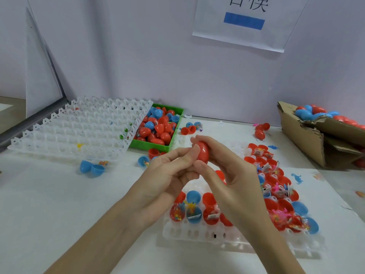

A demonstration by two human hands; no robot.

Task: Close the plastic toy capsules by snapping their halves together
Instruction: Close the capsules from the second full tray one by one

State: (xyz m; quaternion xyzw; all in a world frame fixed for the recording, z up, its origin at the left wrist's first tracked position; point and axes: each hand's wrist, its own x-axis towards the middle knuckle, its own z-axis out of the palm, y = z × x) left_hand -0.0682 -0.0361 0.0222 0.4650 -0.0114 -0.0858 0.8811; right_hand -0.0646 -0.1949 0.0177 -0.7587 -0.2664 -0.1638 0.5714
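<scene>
A pale wall (138, 56) with a taped paper sign (246, 22) backs a white counter (59, 204) scattered with toy parts. At the far left a stack of clear plastic egg-style trays (79, 129) lies nearly bare, and just beside it a green bin (150, 148) is heaped with red and blue capsules. At the far right a torn cardboard box (308, 139) holds more red and blue pieces. Nearer the person, a second clear tray (197, 232) carries open red and blue capsule halves (194, 214) with small packaged toys in them; the forearms hide part of it. Both hands meet above this tray: the left hand (169, 175) and the right hand (233, 180) are each closed around a red capsule (203, 152), thumbs and fingertips pressing on it from either side. The capsule looks whole, though the fingers cover the seam, so it cannot be told whether the halves are fully snapped. An open blue capsule (91, 168) lies on the counter to the left, near the stacked trays.
</scene>
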